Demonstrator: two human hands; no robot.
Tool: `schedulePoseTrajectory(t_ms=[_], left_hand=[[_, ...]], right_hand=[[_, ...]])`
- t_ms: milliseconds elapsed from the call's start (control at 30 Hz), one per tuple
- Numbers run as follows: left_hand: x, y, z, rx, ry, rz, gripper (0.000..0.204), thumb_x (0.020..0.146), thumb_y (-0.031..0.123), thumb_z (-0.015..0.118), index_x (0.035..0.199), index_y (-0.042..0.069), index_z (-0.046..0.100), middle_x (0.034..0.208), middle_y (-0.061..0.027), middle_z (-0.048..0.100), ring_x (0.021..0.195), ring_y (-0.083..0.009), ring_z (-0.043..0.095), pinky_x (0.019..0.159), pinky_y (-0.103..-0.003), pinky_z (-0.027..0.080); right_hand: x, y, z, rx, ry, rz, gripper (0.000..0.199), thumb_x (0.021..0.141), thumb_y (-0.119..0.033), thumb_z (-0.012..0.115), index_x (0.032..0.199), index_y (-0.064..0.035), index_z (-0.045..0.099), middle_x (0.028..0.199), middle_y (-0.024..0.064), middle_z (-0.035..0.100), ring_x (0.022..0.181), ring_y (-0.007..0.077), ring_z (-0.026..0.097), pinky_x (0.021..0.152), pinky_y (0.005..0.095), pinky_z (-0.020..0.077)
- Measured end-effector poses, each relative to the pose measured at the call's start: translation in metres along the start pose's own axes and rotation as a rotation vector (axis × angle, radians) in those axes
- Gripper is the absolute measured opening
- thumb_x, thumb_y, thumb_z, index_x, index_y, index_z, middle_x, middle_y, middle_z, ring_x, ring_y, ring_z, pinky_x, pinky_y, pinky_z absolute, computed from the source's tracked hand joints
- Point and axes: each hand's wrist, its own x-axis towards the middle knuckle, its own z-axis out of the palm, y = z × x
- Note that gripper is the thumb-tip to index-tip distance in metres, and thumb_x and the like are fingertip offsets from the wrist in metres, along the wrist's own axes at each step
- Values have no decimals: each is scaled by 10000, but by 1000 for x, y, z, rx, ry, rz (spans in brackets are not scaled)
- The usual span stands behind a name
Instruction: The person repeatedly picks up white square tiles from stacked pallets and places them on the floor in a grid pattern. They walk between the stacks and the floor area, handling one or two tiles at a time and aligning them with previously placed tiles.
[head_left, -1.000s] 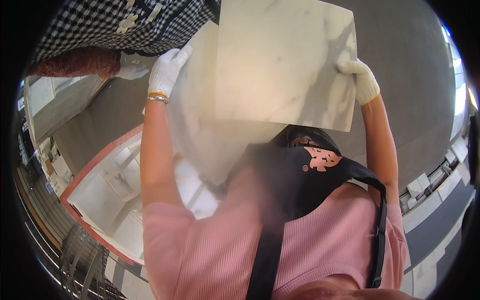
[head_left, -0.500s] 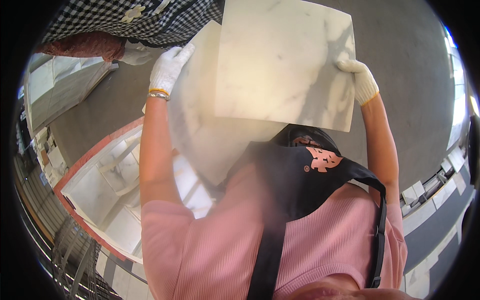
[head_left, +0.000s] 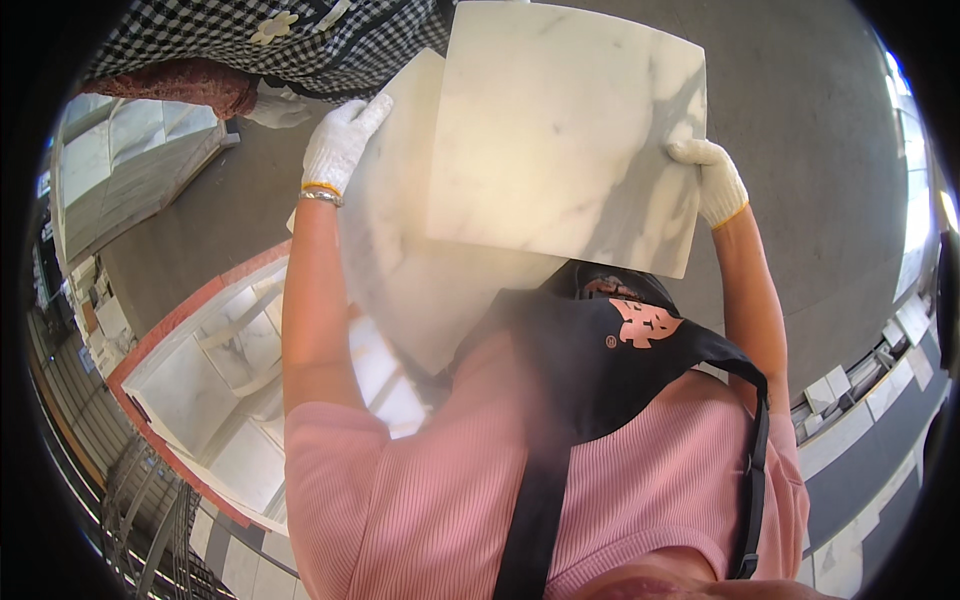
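Note:
Two white marble tiles with grey veins overlap in front of me. My right hand, in a white knit glove, grips the right edge of the upper marble tile, its thumb on the face and the other fingers hidden behind. The lower marble tile lies partly behind the upper one and reaches down toward my black apron. At its upper left edge is my left hand, also gloved and closed on that edge, with some fingers out of sight.
A person in a checkered apron stands at the far left, a gloved hand hanging near my left hand. To my left is a red-rimmed crate of marble pieces. More tiles stand beyond it, and others line the right.
The upper tile has tilted slightly, its lower right corner shifting down and left. My right hand has moved a little down and left with it; my left hand has shifted only slightly.

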Motion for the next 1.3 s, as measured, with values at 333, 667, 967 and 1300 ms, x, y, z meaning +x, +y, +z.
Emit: schedulePoseTrajectory(t_ms=[333,667,967,1300], left_hand=[[3,4,-4,-7,-25,29,563,965,536,673,1094,-9,732,925,-26,700,860,-113,561,844,-297,471],[35,35,31,-118,-196,99,656,934,623,628,1136,6,720,1114,-249,719,1030,-395,681,939,-418,498],[52,51,49,274,-197,395,474,999,452,554,1146,37,728,1164,-196,729,1107,-335,692,943,-385,532],[31,47,51,154,-176,294,401,1016,374,534,1162,54,726,1149,-186,723,1065,-339,689,930,-396,534]], right_hand=[[-28,8,31,-39,-10,-259,557,778,-79,712,1299,78,596,1177,186,698,1076,301,694,956,445,591],[-136,-116,137,-630,86,-503,517,706,-104,685,1181,98,660,1032,141,726,885,216,714,772,339,593],[-176,-137,217,-1139,146,-676,514,657,-159,751,1110,79,706,941,113,732,784,174,697,657,301,575],[-154,-117,271,-2012,-524,-1059,445,674,-163,795,1113,-97,767,798,92,709,663,268,680,597,348,542]])
